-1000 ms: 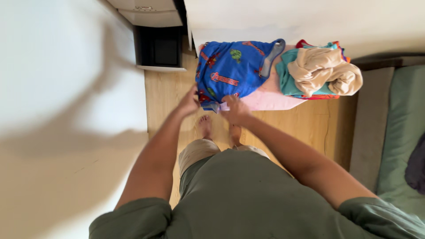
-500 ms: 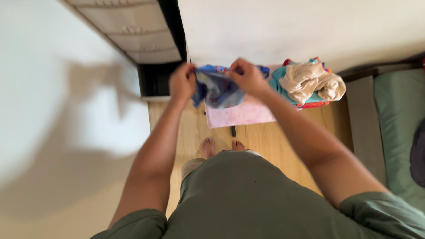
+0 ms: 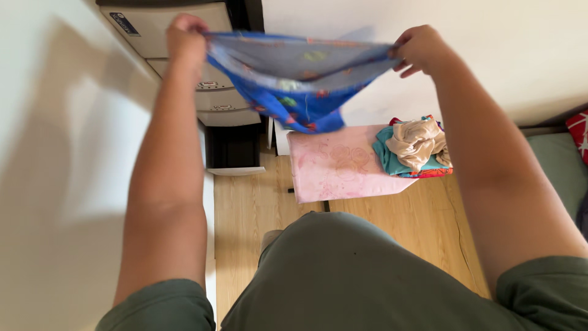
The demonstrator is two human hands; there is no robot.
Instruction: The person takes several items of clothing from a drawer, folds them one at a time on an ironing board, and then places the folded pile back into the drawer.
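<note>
Blue printed garment (image 3: 294, 79) stretched wide in mid-air, high above the pink padded board (image 3: 334, 168)! Left hand (image 3: 185, 38) has its fingers clamped on one corner, right hand (image 3: 421, 48) pinches the other, so the cloth hangs open between them. Over at the board's far right edge sits a heap of crumpled clothes (image 3: 415, 147), beige piece on top, well apart from the spread garment.

I see the left hand (image 3: 185, 34) and right hand (image 3: 421, 48) gripping a blue printed garment (image 3: 294, 79) stretched w/ both up high, above pink tabletop (image 3: 334, 168); clothes pile (image 3: 413, 147) on its right end.
</note>
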